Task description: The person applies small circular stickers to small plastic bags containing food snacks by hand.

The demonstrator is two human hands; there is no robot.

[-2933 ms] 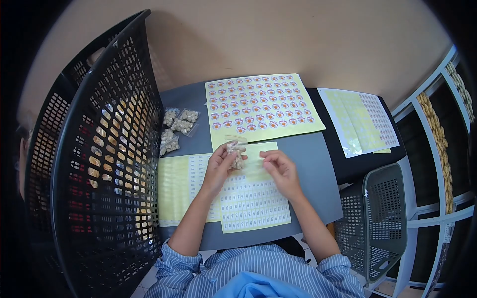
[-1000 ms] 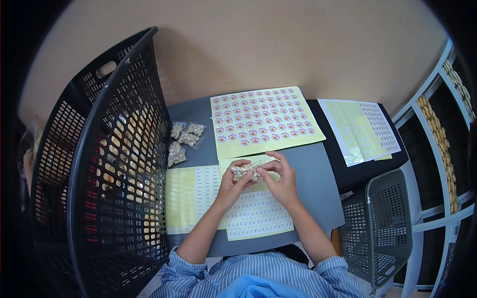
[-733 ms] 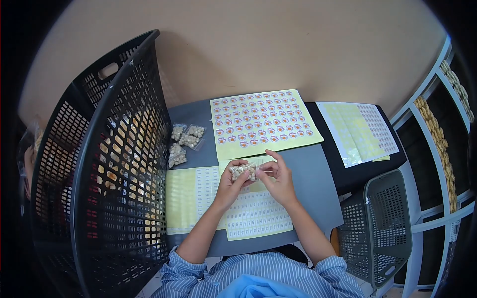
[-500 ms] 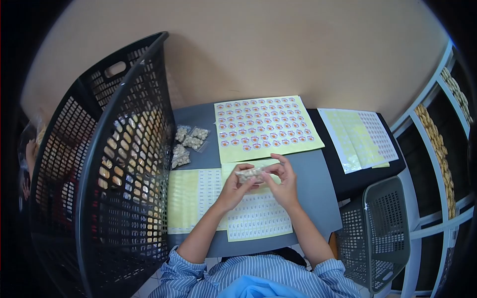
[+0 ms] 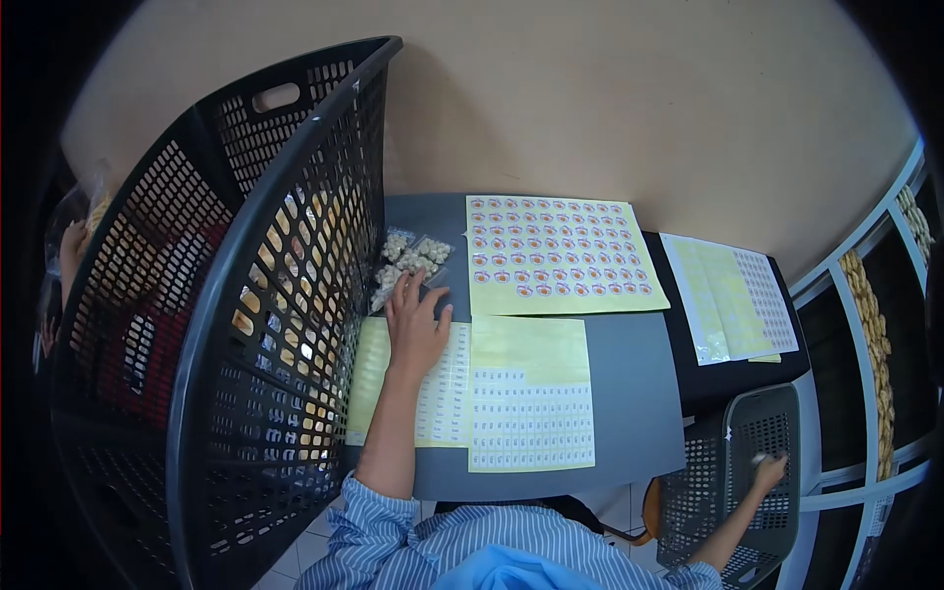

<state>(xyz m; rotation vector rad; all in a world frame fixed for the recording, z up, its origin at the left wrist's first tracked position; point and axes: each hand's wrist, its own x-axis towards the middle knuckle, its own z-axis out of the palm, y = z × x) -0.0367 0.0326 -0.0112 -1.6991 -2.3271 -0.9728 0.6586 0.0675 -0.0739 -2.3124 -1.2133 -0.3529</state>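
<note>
At the far left, a large black plastic basket (image 5: 246, 295) with a perforated lattice wall and a cut-out handle is seen standing against the grey worktop (image 5: 629, 374). Just beside its wall, a cluster of small clear plastic pouches filled with pale, lumpy pieces (image 5: 408, 264) is laid on the worktop; the film is glossy and the contents look knobbly and cream-coloured. The left hand (image 5: 416, 320) is spread flat, palm down, with its fingertips touching the nearest pouch and nothing gripped. Beneath the palm, a pale yellow sheet of small white rectangular labels (image 5: 433, 388) is spread, and a second yellow sheet of the same labels (image 5: 531, 393) lies just to its right. Behind these, a yellow sheet of round orange-and-white stickers in neat rows (image 5: 560, 254) is laid flat. Further right, a glossy, partly peeled sticker sheet (image 5: 733, 305) rests on a black surface. At the lower right, the right hand (image 5: 769, 472) is lowered against a smaller grey perforated plastic basket (image 5: 737, 462); whether anything is gripped cannot be told. White shelving (image 5: 865, 364) is seen at the right edge.
</note>
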